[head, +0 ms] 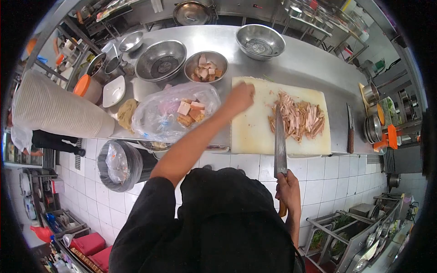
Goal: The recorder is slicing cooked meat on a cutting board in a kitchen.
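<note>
My right hand (289, 189) grips the handle of a long kitchen knife (280, 146). Its blade points away from me, and the tip reaches the left edge of a pile of sliced meat strips (302, 117). The strips lie on the right half of a white cutting board (254, 136). Over the board's upper left part is my left hand (241, 97), blurred, with its fingers curled; whether anything is inside them is hidden. To the left of that arm, meat chunks (191, 112) sit in a clear plastic bag (153, 119).
Beyond the bag, a steel bowl (223, 57) holds more meat chunks. Other steel bowls stand nearby, including a large one (260, 42). A second knife (350, 128) lies at the right. Stacked plastic containers (61, 105) lean at the left, above a lined bin (119, 165).
</note>
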Demonstrator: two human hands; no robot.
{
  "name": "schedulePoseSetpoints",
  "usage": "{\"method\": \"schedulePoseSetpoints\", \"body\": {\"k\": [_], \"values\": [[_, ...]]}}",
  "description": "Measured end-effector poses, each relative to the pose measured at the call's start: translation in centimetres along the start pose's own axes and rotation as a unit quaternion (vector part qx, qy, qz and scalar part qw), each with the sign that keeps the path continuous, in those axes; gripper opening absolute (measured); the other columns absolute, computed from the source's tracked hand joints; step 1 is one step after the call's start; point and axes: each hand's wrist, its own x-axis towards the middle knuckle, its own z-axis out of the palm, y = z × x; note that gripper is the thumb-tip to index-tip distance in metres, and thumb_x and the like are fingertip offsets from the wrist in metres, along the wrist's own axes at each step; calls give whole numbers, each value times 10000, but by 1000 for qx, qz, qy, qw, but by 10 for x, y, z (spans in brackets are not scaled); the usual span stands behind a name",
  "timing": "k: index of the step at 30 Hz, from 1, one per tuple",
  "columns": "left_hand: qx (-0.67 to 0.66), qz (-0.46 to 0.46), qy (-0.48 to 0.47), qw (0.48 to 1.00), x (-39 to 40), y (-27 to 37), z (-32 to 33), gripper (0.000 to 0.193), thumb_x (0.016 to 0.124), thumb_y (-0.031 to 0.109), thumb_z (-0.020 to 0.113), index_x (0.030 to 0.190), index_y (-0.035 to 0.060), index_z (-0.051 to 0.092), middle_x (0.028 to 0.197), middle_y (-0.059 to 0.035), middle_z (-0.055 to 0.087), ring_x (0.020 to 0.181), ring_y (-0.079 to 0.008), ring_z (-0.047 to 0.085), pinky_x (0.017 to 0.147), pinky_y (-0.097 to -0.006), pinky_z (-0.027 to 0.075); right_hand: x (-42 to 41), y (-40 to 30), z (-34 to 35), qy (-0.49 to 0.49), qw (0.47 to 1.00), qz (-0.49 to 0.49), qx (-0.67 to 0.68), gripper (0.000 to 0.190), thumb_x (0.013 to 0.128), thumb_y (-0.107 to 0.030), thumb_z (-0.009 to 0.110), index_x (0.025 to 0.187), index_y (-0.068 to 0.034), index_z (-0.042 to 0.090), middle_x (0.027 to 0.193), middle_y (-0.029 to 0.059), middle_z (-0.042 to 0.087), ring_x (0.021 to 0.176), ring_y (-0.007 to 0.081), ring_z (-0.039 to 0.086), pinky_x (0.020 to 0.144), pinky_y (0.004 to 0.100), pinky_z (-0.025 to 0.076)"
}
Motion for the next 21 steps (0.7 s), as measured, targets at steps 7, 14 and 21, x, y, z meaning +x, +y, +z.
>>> {"method": "schedulePoseSetpoints", "body": {"k": [7,14,21], "values": [[90,8,135,987,39,-40,-144,300,757,303,741,975,97,750,927,-177,705,875,-334,679,794,-402,535,0,-17,6,-51,998,-18,-35,212,988,-199,531,906,-3,542,593,17,489,475,104,485,423,275,418],[-114,-88,23,989,-64,-56,-194,255,770,168,767,990,42,734,965,-132,721,790,-233,663,746,-323,532,-8,-49,3,-114,986,-70,-102,198,980,-204,557,880,-34,546,576,8,497,462,94,488,429,266,407],[26,-27,-11,999,-121,-88,-130,331,782,67,694,1112,87,708,1143,-120,684,968,-258,634,888,-343,497,9,-79,34,-210,946,-110,-222,277,964,-251,563,882,13,535,578,118,549,473,209,571,474,357,445]]}}
